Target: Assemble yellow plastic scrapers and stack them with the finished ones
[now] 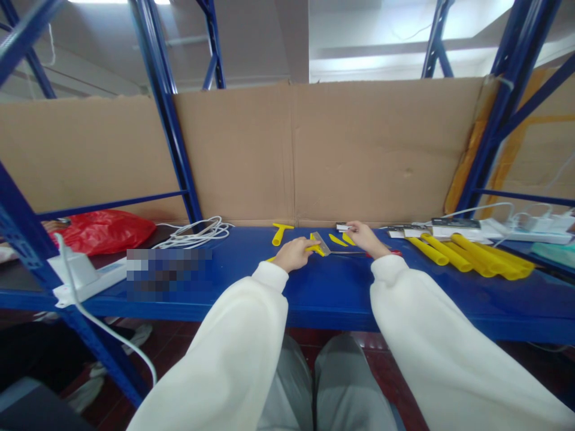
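Note:
My left hand (pixel 293 254) is closed around a yellow-handled scraper (pixel 318 249), whose flat metal blade points away from me. My right hand (pixel 363 236) reaches farther out, its fingertips pinched at the end of a small black-and-white packet (pixel 342 227). Just below that hand lie loose yellow plastic pieces (pixel 338 240). A screwdriver (pixel 349 253) with a red handle lies across the blue table, partly behind my right wrist. Left of the scraper rests a yellow T-shaped handle (pixel 278 234).
Yellow tubular handles (pixel 471 257) lie in a row at the right, before black-and-white packets (pixel 456 226). Cardboard (pixel 359 149) walls off the back. At the left are a coiled white cable (pixel 202 232), a power strip (pixel 94 281) and a red bag (pixel 112 230). Blue posts (pixel 173 131) frame the bench.

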Tool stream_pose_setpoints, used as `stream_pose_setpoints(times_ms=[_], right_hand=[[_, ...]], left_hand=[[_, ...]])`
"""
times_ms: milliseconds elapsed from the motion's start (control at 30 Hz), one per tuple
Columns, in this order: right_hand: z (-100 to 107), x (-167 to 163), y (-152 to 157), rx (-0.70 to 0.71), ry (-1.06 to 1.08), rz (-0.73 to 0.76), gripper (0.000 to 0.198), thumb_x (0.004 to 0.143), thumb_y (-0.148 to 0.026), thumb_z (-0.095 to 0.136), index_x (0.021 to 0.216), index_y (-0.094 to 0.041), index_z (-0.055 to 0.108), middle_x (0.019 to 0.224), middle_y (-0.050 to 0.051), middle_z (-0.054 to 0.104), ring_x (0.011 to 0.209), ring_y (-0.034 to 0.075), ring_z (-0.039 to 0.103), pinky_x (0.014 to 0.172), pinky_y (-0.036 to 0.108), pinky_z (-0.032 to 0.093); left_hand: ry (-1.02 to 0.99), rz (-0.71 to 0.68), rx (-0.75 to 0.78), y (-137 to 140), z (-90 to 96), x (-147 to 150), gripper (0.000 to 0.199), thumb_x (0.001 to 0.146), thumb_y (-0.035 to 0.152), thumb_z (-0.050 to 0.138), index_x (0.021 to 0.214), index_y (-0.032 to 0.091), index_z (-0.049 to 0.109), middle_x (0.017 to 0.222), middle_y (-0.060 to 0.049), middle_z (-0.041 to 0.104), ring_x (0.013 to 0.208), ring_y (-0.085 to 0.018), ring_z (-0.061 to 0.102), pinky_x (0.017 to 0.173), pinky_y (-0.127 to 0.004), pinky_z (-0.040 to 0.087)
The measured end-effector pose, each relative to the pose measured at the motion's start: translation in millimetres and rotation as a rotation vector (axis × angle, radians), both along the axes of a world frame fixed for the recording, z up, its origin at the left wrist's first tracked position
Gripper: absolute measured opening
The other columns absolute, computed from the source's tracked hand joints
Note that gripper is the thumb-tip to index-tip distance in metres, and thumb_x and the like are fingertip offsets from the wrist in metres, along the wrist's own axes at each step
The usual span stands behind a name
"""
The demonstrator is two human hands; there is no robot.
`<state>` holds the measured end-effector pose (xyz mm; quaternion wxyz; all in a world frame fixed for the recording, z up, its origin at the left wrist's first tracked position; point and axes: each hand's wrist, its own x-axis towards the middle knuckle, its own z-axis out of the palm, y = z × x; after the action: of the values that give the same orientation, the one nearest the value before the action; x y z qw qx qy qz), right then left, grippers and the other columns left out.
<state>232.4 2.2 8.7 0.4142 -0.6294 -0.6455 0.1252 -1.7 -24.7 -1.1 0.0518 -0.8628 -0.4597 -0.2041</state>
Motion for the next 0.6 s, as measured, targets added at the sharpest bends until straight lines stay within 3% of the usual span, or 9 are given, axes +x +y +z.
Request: stream_pose_setpoints(times_ms=[100, 200, 400, 600], right_hand=[[-1.0, 26.5, 3.5, -0.067, -0.243, -0.272, 0.047, 0.086, -0.02, 0.048, 0.13, -0.024, 0.063, 0.129, 0.013, 0.067, 0.119, 0.031, 0.06, 0.099, 0.047, 0.045], [-2.6, 45.5, 2.5, -0.192, -0.405, -0.363, 0.049, 0.082, -0.02, 0.053, 0.129, -0.028, 0.065, 0.13, 0.013, 0.066, 0.123, 0.036, 0.057, 0.101, 0.055, 0.042], [-1.9, 53.1, -1.1, -0.311, -0.465, -0.396, 0.035, 0.083, -0.026, 0.054, 0.111, -0.023, 0.075, 0.124, 0.016, 0.068, 0.116, 0.038, 0.061, 0.099, 0.064, 0.039], [0.4, 41.1, -4.1, -0.315, -0.46, -0.314, 0.049, 0.082, -0.014, 0.052, 0.125, -0.029, 0.069, 0.135, 0.011, 0.063, 0.128, 0.036, 0.054, 0.109, 0.062, 0.031]], left_hand=[[0.01, -0.024, -0.042, 1.5, -0.3, -0.8, 0.044, 0.09, 0.02, 0.056, 0.133, 0.028, 0.063, 0.123, -0.006, 0.069, 0.112, -0.022, 0.065, 0.099, -0.03, 0.048], [-0.009, -0.023, -0.066, 0.4, 0.7, -0.7, 0.044, 0.09, 0.019, 0.057, 0.132, 0.027, 0.064, 0.128, -0.006, 0.068, 0.117, -0.023, 0.063, 0.101, -0.03, 0.047], [-0.029, -0.006, -0.093, -6.0, 4.6, 0.7, 0.045, 0.089, 0.019, 0.059, 0.133, 0.027, 0.064, 0.131, -0.007, 0.066, 0.121, -0.024, 0.062, 0.104, -0.033, 0.045], [-0.028, -0.05, -0.081, -6.0, 4.0, 1.2, 0.044, 0.089, 0.017, 0.059, 0.132, 0.027, 0.065, 0.13, -0.006, 0.067, 0.121, -0.023, 0.062, 0.105, -0.032, 0.045]])
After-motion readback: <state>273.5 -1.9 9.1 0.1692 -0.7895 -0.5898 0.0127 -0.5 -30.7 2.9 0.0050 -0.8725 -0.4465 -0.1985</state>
